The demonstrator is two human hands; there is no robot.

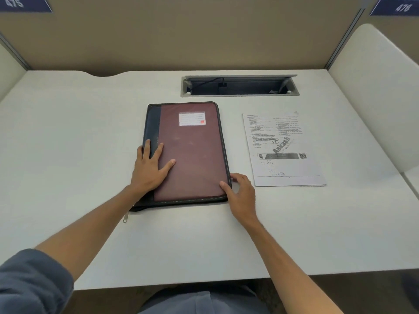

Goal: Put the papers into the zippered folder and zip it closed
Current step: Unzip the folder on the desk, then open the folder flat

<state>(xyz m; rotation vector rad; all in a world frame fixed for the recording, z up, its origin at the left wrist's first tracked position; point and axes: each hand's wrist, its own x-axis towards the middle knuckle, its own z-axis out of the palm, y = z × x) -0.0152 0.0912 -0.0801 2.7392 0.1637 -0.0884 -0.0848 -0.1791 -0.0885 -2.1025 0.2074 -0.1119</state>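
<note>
Left hand (pixel 151 168) flat on folder (pixel 192 152); right hand (pixel 240 193) seemingly pinching its edge.

Even, soft light; sharp centre, wide-angle bending and blur at edges.

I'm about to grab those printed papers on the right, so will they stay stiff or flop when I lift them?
The papers look like a thin stack of plain sheets, so they will probably droop if lifted by one edge. They lie flat on the smooth white desk, so they would likely slide easily when pushed. They seem loose at the edges and may fan apart.
</note>
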